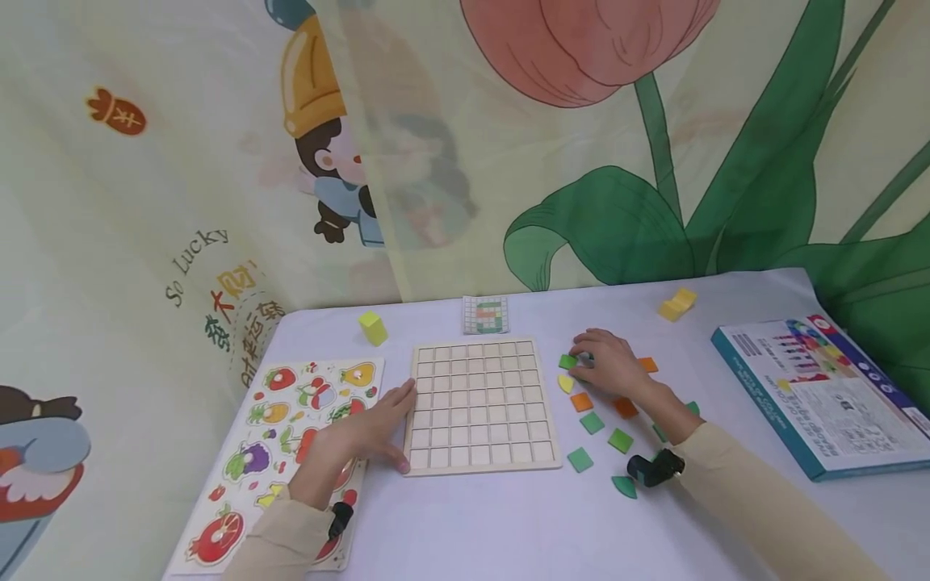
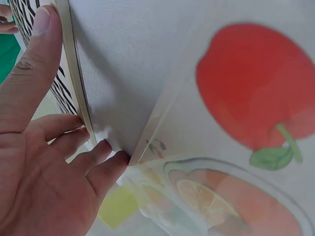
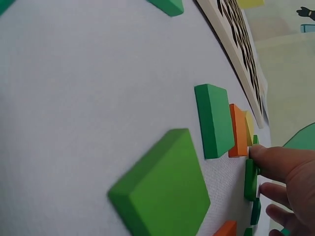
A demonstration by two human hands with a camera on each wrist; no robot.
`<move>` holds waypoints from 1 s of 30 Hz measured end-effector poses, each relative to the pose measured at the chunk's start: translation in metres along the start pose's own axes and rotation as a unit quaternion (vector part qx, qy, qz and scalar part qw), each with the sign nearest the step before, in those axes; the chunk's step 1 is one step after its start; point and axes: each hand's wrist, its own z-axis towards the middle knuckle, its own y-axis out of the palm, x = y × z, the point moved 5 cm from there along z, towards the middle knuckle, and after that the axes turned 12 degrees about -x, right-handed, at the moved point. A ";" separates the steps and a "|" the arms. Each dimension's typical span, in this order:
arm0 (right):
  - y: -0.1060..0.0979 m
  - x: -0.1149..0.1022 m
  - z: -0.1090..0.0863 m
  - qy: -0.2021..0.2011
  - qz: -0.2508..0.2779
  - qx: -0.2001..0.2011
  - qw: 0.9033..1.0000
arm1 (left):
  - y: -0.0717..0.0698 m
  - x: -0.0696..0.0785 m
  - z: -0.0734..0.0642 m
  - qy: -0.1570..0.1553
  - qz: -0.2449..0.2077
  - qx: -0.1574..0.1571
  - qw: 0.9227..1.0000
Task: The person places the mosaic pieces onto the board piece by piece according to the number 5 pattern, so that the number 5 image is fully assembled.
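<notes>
A wooden board [image 1: 481, 406] with a grid of square cells lies flat on the table. My left hand [image 1: 370, 424] rests along its left side, the thumb near the lower left corner and the fingers extended at the frame; the left wrist view shows this hand [image 2: 54, 162] at the board's edge [image 2: 74, 64]. To the right of the board, my right hand [image 1: 610, 363] bends over loose coloured tiles, thumb and forefinger at a small green tile [image 1: 567, 361]. In the right wrist view, the thumb [image 3: 273, 160] meets this tile [image 3: 255, 139], and the forefinger is mostly hidden.
Orange tiles [image 1: 581, 402], a yellow piece [image 1: 565, 383] and several green tiles [image 1: 620, 440] lie around my right hand. A patterned card [image 1: 485, 315] sits behind the board. A fruit sheet [image 1: 250, 484] lies left, a boxed set [image 1: 828, 395] right, with yellow blocks [image 1: 373, 328] at the back.
</notes>
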 end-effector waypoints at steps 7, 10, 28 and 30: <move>0.004 -0.003 0.007 -0.010 0.074 0.006 0.997 | 0.000 0.000 -0.002 -0.003 -0.006 0.000 1.000; 0.007 -0.010 0.013 -0.026 0.109 -0.001 0.994 | 0.001 0.001 -0.003 -0.008 -0.012 -0.003 1.000; 0.026 -0.063 0.043 -0.091 0.109 -0.007 0.990 | 0.003 0.001 0.000 -0.020 -0.008 -0.008 1.000; 0.027 -0.063 0.045 -0.084 0.108 -0.008 0.991 | 0.003 0.001 -0.001 -0.019 -0.007 -0.008 1.000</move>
